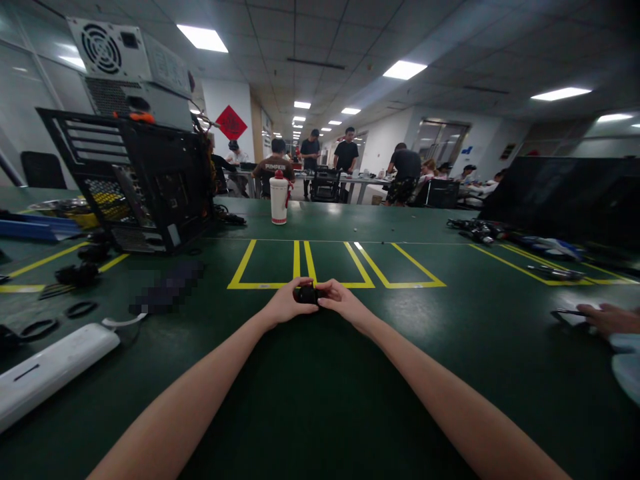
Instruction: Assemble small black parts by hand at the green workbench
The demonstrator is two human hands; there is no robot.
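A small black object [307,294], too small to identify, is held between my two hands over the green table [320,373]. My left hand [287,301] is curled around its left side, thumb below and fingers above. On its right side, my right hand [340,300] pinches it with thumb and fingertips. Both hands are near the front edge of the yellow tape rectangles [300,285] on the tabletop.
An open black computer case [155,180] with power supplies [135,60] on top stands at left. A white power strip [60,367] lies front left. Farther back stands a white cup [279,200]. Another person's hand [613,319] is at right, near cables [475,230].
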